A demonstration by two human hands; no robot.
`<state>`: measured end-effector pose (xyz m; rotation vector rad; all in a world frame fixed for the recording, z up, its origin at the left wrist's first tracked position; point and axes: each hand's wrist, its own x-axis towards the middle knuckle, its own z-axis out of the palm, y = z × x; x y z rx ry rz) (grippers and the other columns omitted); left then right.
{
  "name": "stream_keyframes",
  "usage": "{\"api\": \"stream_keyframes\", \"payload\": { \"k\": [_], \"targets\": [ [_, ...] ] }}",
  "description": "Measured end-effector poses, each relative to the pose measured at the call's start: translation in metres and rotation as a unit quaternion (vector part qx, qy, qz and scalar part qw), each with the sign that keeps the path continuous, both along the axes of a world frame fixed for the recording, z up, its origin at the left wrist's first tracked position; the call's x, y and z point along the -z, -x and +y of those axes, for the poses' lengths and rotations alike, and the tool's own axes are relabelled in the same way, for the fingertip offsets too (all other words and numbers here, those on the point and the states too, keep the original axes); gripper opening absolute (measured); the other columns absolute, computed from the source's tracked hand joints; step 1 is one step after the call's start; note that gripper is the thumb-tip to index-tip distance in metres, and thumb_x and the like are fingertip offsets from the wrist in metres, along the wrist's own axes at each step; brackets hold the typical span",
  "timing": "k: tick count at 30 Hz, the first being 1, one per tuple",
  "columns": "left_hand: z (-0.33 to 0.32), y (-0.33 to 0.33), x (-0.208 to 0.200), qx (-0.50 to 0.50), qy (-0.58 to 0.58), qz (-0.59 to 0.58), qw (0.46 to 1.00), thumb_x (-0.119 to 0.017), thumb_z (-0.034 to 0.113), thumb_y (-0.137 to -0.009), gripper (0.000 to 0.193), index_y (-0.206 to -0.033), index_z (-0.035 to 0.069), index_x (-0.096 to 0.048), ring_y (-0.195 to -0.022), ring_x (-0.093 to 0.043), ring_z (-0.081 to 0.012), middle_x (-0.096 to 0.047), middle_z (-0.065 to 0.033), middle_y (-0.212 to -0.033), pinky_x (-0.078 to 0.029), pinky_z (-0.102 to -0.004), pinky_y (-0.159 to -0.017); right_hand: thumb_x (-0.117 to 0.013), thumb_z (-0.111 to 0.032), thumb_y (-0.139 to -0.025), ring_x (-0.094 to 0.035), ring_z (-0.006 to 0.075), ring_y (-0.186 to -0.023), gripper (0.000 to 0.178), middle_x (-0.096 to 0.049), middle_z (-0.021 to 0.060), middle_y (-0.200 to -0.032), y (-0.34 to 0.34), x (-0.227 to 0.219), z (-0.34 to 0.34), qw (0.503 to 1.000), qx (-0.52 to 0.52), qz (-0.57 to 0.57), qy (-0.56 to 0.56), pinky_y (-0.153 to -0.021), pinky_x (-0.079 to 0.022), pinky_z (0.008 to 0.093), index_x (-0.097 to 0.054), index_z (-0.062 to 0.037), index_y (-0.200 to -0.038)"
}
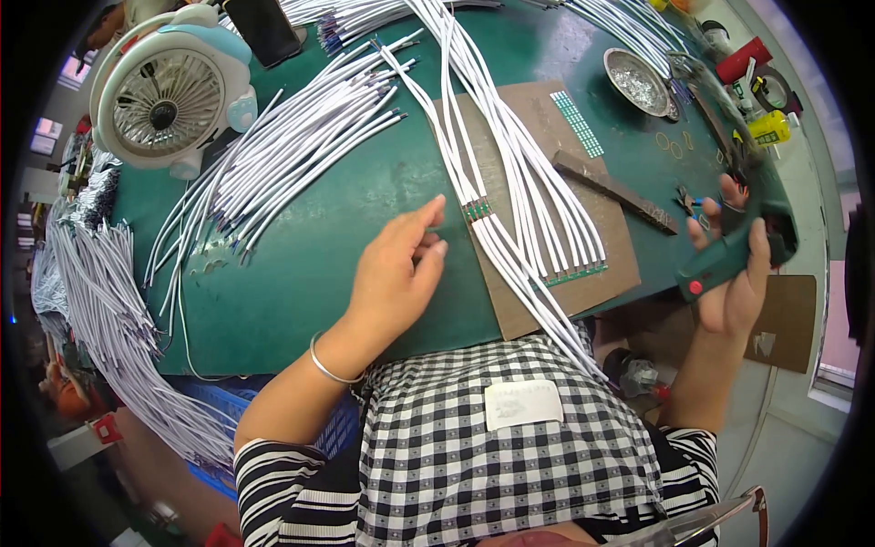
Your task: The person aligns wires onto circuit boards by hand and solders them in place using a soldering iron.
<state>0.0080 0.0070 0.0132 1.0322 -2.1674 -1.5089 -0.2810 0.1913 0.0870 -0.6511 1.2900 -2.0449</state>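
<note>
My left hand [394,270] hovers over the green table, fingers stretched forward and thumb apart, holding nothing. Just to its right, white cables [519,283] meet a narrow green circuit board strip [478,211] on a brown board [521,321]. More white cables [556,201] fan out to a second green strip [574,274] near the board's front edge. At the right table edge my right hand [736,290] is wrapped around a dark green handheld tool with a red button [720,258]. The tool's working end cannot be made out.
A dark bar [620,193] and a panel of small green boards [577,124] lie on the brown board. Cable bundles [292,155] fill the left side, beside a white fan [169,100] and a phone [262,31]. A metal bowl [635,84] and pliers [685,199] are at right.
</note>
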Motion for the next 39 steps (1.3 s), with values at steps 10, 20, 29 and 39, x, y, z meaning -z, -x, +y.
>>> {"api": "stream_keyframes", "payload": {
  "k": [10, 20, 29, 39],
  "targets": [
    [-0.026, 0.037, 0.023, 0.234, 0.398, -0.033, 0.887, -0.063, 0.04, -0.078, 0.065, -0.134, 0.013, -0.043, -0.132, -0.031, -0.0331, -0.037, -0.0101, -0.142, -0.017, -0.05, -0.109, -0.045, -0.029, -0.093, -0.055, 0.0236, -0.102, 0.048, -0.044, 0.0161, -0.13, -0.033, 0.019, -0.066, 0.998, -0.025, -0.042, -0.045, -0.078, -0.055, 0.0381, -0.037, -0.0026, -0.132],
    [-0.151, 0.019, 0.011, -0.028, 0.466, 0.001, 0.885, -0.064, 0.007, -0.076, 0.005, -0.08, 0.004, -0.064, -0.07, -0.056, -0.0293, -0.059, -0.0107, -0.074, -0.045, -0.0387, -0.065, -0.047, -0.027, -0.093, -0.057, 0.0226, -0.094, 0.051, -0.045, 0.0177, -0.128, -0.029, 0.036, -0.074, 0.995, -0.012, -0.077, -0.058, -0.075, -0.057, 0.0382, -0.032, -0.0028, -0.134],
    [-0.236, -0.037, 0.001, -0.169, 0.527, -0.166, 0.816, -0.058, 0.01, -0.079, 0.007, -0.081, 0.006, -0.064, -0.078, -0.06, -0.0318, -0.061, -0.0124, -0.081, -0.048, -0.0427, -0.067, -0.045, -0.029, -0.094, -0.057, 0.0185, -0.092, 0.046, -0.045, 0.0156, -0.126, -0.021, 0.041, -0.077, 0.997, 0.006, -0.059, -0.046, -0.076, -0.055, 0.0344, -0.037, -0.0018, -0.13],
    [-0.262, -0.025, 0.014, -0.105, 0.468, -0.443, 0.757, -0.056, 0.009, -0.075, 0.015, -0.084, 0.008, -0.068, -0.08, -0.065, -0.0293, -0.066, -0.0106, -0.082, -0.052, -0.0406, -0.062, -0.041, -0.029, -0.097, -0.054, 0.0164, -0.095, 0.042, -0.044, 0.0113, -0.131, -0.026, 0.047, -0.069, 0.997, -0.015, -0.055, -0.046, -0.082, -0.051, 0.0301, -0.038, -0.002, -0.13]
  ]
}}
